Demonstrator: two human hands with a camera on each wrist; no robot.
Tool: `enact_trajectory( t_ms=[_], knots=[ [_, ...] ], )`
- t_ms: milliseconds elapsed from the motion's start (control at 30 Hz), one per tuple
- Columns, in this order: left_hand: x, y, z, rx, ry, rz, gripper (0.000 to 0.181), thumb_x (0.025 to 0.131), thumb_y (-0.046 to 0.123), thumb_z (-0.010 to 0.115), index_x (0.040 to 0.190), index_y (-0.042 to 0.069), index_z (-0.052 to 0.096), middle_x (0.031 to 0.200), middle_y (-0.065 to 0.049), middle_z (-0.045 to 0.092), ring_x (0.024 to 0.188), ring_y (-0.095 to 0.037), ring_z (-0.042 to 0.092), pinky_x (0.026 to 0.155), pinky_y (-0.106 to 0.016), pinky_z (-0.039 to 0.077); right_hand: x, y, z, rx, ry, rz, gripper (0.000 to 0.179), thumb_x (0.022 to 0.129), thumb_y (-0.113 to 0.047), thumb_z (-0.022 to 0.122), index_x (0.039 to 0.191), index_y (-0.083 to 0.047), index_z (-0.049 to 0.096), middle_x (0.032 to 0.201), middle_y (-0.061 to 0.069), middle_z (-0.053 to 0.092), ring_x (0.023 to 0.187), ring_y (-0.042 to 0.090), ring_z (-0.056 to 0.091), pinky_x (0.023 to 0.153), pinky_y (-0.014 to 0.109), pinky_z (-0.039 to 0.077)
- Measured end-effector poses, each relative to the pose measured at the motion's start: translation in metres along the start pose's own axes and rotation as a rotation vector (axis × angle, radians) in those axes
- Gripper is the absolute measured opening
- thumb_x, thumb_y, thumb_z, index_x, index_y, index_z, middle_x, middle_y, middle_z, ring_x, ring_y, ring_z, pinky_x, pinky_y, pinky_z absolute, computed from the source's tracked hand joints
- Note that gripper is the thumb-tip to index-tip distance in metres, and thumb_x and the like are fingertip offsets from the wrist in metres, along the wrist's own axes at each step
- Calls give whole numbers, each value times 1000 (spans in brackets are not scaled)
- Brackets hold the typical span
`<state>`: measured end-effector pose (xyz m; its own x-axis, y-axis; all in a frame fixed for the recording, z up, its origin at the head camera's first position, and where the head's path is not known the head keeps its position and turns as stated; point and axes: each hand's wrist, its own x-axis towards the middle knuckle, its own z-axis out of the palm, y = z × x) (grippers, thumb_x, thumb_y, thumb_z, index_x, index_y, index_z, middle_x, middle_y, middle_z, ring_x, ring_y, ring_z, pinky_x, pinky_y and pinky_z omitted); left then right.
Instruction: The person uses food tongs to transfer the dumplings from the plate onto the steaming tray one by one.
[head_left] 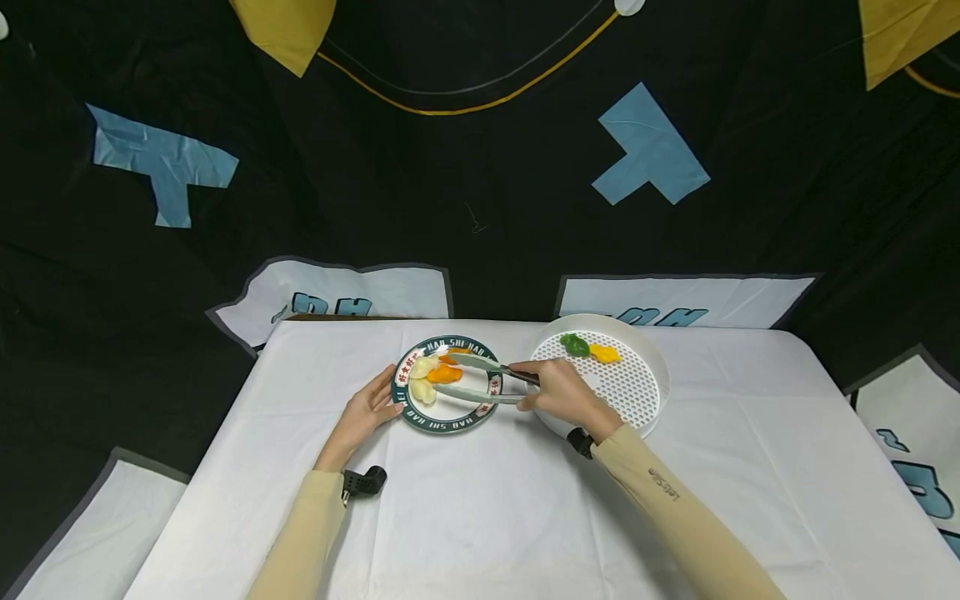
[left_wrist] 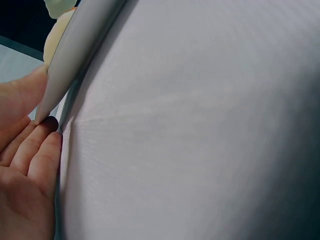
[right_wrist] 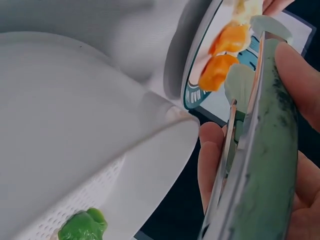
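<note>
My left hand (head_left: 367, 404) holds the left edge of a round plate (head_left: 450, 426) with a green lettered rim, thumb at the rim and fingers below it. On the plate are pale yellow dumpling-like pieces (head_left: 423, 392) at the left and orange ones (head_left: 445, 374) beside them. My right hand (head_left: 562, 387) grips a pair of tongs (right_wrist: 272, 150) with pale green tips. The tongs' arms are spread over the plate, their tips near the orange and pale pieces. In the right wrist view, nothing shows between the tips.
Right of the plate stands a round white steamer tray (head_left: 652, 358) with a perforated base. A green piece (head_left: 575, 345) and a yellow piece (head_left: 604, 353) lie in it near the back. A white cloth (head_left: 465, 517) covers the table, and a black curtain (head_left: 480, 192) hangs behind.
</note>
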<state>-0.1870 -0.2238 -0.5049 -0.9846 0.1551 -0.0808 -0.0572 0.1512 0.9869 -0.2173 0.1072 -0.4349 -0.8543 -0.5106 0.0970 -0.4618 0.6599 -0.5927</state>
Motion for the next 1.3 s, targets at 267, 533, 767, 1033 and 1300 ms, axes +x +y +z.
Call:
enact_trajectory(
  t_ms=[267,533,767,1033,1300],
  knots=[
    [0,1,0,7,-7,-2,75,91,-3,59,152,0,14,156,-20,15,141,-31,22,112,-28,28,8,-1,6,-59,14,-34,58,63,-8,82,119,-1,67,102,11,71,73,16,57,72,30,55],
    [-2,0,1,6,5,-6,75,91,-3,60,152,1,16,156,-18,17,141,-30,23,112,-26,28,15,-3,9,-93,-4,-28,56,65,-7,81,118,-1,67,98,11,72,60,13,48,52,23,43],
    [-1,0,0,16,1,4,75,90,-3,60,151,0,16,155,-20,18,140,-31,24,111,-24,29,22,-7,9,-116,-32,10,54,65,-6,81,118,-2,68,109,10,69,75,18,58,71,30,53],
    [0,-1,0,9,2,8,76,90,-3,60,151,-1,16,155,-20,18,140,-31,25,111,-25,29,25,-10,10,-147,-39,15,49,67,-6,81,115,-2,69,107,11,70,79,17,58,77,34,54],
    [0,-2,0,-5,3,-3,76,90,-3,60,152,0,16,156,-19,17,141,-30,23,112,-24,29,18,-4,11,-93,25,-24,44,68,-2,79,112,-3,71,103,9,71,78,16,61,73,31,54]
  ],
)
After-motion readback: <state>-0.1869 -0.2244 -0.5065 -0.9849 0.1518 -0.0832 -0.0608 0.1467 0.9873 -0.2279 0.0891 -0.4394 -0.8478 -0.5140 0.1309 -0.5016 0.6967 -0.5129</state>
